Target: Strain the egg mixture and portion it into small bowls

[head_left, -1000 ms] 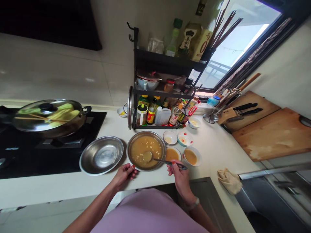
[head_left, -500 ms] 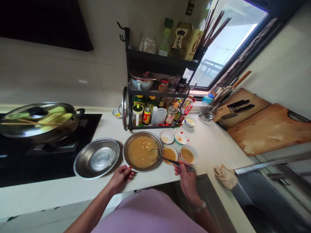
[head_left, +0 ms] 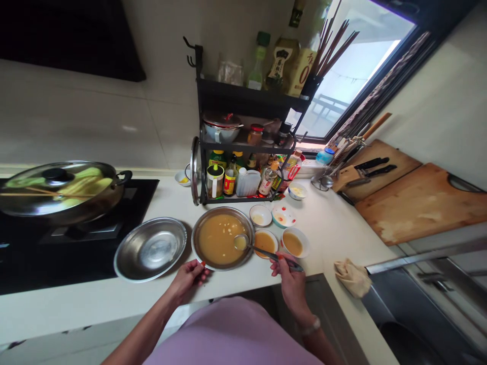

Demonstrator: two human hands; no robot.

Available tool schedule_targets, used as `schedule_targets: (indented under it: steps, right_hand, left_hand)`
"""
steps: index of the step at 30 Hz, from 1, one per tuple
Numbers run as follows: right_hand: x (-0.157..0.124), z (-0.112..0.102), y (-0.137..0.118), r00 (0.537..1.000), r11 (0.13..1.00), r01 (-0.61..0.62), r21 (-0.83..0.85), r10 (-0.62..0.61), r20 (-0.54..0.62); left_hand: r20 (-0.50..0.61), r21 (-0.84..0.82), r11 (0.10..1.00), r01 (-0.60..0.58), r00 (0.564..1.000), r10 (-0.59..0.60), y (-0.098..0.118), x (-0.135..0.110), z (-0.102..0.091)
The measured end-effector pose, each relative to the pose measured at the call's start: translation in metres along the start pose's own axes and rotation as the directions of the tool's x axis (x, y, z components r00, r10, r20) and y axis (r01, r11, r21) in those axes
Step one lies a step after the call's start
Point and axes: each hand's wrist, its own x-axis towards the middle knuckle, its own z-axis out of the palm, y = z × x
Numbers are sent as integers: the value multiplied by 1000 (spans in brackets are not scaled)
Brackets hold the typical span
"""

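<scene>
A steel basin (head_left: pixel 222 238) full of yellow-brown soup sits at the counter's front edge. My left hand (head_left: pixel 188 278) pinches its near rim, fingers closed on the metal. My right hand (head_left: pixel 289 276) is closed round the handle of a metal ladle (head_left: pixel 262 250). The ladle's bowl, holding soup, hangs at the basin's right rim. Just to the right stand two small white bowls (head_left: pixel 265 242) (head_left: pixel 294 242) with soup in them.
An empty steel basin (head_left: pixel 151 249) lies left of the soup. A lidded wok (head_left: pixel 63 188) with chopsticks sits on the black hob. Behind stand a condiment rack (head_left: pixel 243 147), small dishes (head_left: pixel 283 216), wooden cutting boards (head_left: pixel 422 203) and a crumpled cloth (head_left: pixel 352 277) by the sink.
The ladle has moved from the middle of the soup to the basin's right rim, lifted with soup in it. My left hand stays on the rim. The view shifted slightly.
</scene>
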Motion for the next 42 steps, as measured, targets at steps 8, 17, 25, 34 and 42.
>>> schedule_targets:
  steps: [8, 17, 25, 34, 42]
  right_hand:
    - [1, 2, 1, 999, 996, -51, 67, 51, -9]
    - [3, -5, -16, 974, 947, -204, 249, 221, -40]
    - [25, -58, -33, 951, 972, -47, 229, 113, -287]
    - [36, -117, -35, 856, 997, 54, -57, -76, -512]
    - [15, -108, -29, 923, 868, 206, -453, -326, -205]
  left_hand:
    - [2, 4, 1000, 3, 1000, -3, 0, 0, 0]
    - [-6, 4, 1000, 8, 1000, -8, 0, 0, 0]
    - [10, 13, 1000, 15, 1000, -15, 0, 0, -1]
    - [-7, 30, 999, 18, 1000, -18, 4, -2, 1]
    - [6, 30, 999, 12, 1000, -12, 5, -2, 1]
